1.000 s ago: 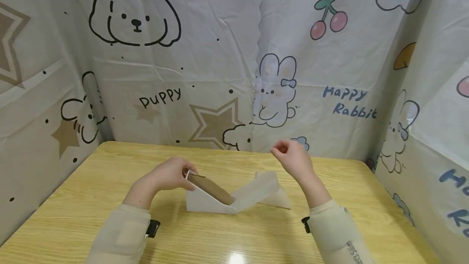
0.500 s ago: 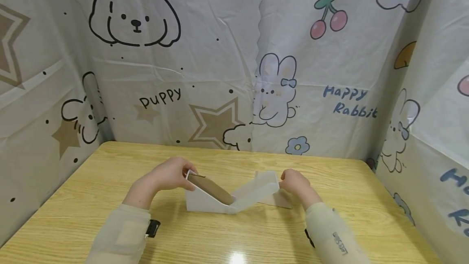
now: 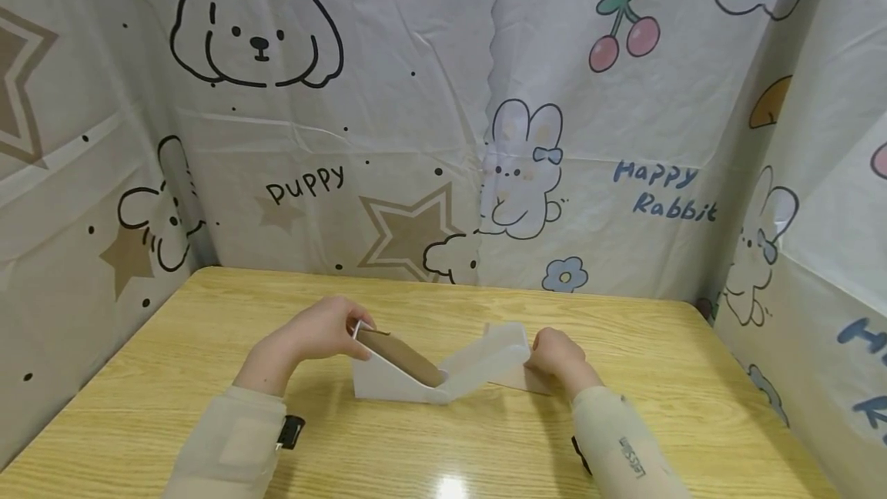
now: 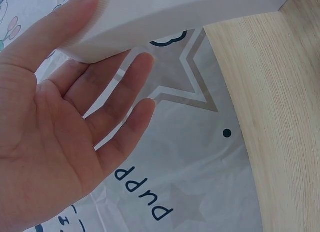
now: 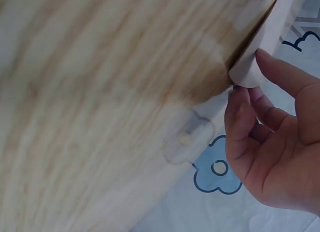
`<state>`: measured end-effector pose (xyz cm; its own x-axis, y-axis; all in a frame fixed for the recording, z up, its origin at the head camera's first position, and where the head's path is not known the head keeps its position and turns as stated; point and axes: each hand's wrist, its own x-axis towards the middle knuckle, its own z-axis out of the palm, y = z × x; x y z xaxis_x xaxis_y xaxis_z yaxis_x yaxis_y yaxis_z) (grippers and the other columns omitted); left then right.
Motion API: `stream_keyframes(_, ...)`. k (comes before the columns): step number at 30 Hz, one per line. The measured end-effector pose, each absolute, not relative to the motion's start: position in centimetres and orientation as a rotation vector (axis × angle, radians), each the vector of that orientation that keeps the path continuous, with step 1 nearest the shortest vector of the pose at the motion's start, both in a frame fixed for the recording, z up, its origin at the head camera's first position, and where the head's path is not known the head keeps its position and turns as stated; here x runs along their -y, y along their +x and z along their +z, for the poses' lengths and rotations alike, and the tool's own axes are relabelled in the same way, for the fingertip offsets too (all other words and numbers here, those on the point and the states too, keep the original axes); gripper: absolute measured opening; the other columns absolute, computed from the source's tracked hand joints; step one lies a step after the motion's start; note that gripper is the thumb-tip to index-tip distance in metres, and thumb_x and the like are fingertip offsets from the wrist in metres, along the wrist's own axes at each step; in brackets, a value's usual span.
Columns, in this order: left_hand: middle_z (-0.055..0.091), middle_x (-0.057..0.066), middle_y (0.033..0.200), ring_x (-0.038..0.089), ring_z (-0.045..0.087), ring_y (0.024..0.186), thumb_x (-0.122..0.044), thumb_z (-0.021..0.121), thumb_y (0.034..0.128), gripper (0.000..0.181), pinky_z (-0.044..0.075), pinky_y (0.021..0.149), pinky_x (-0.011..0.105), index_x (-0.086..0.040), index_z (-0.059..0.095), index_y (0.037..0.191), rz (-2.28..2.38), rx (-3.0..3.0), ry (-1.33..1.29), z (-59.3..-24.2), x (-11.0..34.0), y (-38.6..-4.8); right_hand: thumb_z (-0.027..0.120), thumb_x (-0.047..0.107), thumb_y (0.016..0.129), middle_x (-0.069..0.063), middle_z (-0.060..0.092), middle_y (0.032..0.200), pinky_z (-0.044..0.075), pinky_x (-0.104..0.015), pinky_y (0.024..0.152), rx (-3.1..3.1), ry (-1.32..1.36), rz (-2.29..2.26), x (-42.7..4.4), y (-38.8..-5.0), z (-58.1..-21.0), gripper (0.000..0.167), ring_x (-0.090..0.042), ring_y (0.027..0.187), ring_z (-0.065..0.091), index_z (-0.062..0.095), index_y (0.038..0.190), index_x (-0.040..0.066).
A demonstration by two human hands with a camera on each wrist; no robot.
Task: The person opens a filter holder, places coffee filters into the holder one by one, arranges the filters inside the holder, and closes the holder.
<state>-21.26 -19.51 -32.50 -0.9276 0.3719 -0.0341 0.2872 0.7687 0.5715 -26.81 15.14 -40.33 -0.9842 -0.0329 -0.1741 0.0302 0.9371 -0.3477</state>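
Note:
A slant-sided white cardboard box (image 3: 391,381) with a brown inside stands on the table, its high end to the left. My left hand (image 3: 322,327) grips that high end; in the left wrist view the thumb lies on the white wall (image 4: 150,26) and the other fingers reach behind it. A pale lid panel (image 3: 485,358) slopes up to the right, joined to the box at its low end. Beside its far end my right hand (image 3: 557,351) pinches a white card flap (image 5: 250,66) between thumb and fingers, as the right wrist view shows.
The pale wooden table (image 3: 333,453) bears the box near its middle. A printed cloth (image 3: 388,98) hangs behind it and along both sides, close to the table's back edge.
My right hand has come down from above the lid panel to its right end and now pinches the flap there. The left hand and the box have hardly moved.

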Motion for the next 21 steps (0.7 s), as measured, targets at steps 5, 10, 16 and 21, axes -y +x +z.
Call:
stream_keyframes(5,0.056,0.002,0.075,0.014,0.047,0.068,-0.013,0.078,0.0716,0.031,0.041,0.062,0.028,-0.005,0.068,0.099,0.884,-2.814,0.528,-32.6,19.5,-21.3,0.057,0.009,0.078,0.002,0.047,0.059,0.033,-0.028,0.053,-2.925,0.0,-0.534,-15.4,-26.8,-40.3,0.02,-0.014,0.057,0.043,0.052,0.059,0.012)
stream_keyframes(10,0.056,0.002,0.076,0.014,0.047,0.069,-0.013,0.078,0.0714,0.031,0.041,0.062,0.028,-0.005,0.068,0.099,0.878,-2.818,0.528,-32.5,19.5,-21.3,0.052,0.005,0.078,0.003,0.045,0.055,0.031,-0.025,0.05,-2.934,-0.001,-0.574,-15.6,-26.8,-40.2,0.023,-0.012,0.054,0.041,0.05,0.056,0.013)
stream_keyframes(16,0.056,0.002,0.077,0.014,0.048,0.07,-0.013,0.078,0.0714,0.03,0.041,0.063,0.028,-0.006,0.068,0.099,0.875,-2.819,0.512,-32.4,19.4,-21.2,0.051,0.007,0.08,0.0,0.051,0.063,0.034,-0.026,0.052,-2.979,-0.028,-0.714,-15.7,-26.7,-39.4,0.016,-0.014,0.06,0.047,0.056,0.065,0.009)
stream_keyframes(21,0.059,0.002,0.08,0.014,0.049,0.072,-0.013,0.078,0.0715,0.031,0.042,0.064,0.029,-0.006,0.068,0.1,0.871,-2.814,0.494,-32.2,19.3,-21.2,0.054,0.008,0.084,-0.005,0.058,0.072,0.039,-0.025,0.057,-3.062,-0.143,-0.864,-15.4,-26.8,-37.9,0.012,-0.016,0.064,0.05,0.063,0.079,0.003)
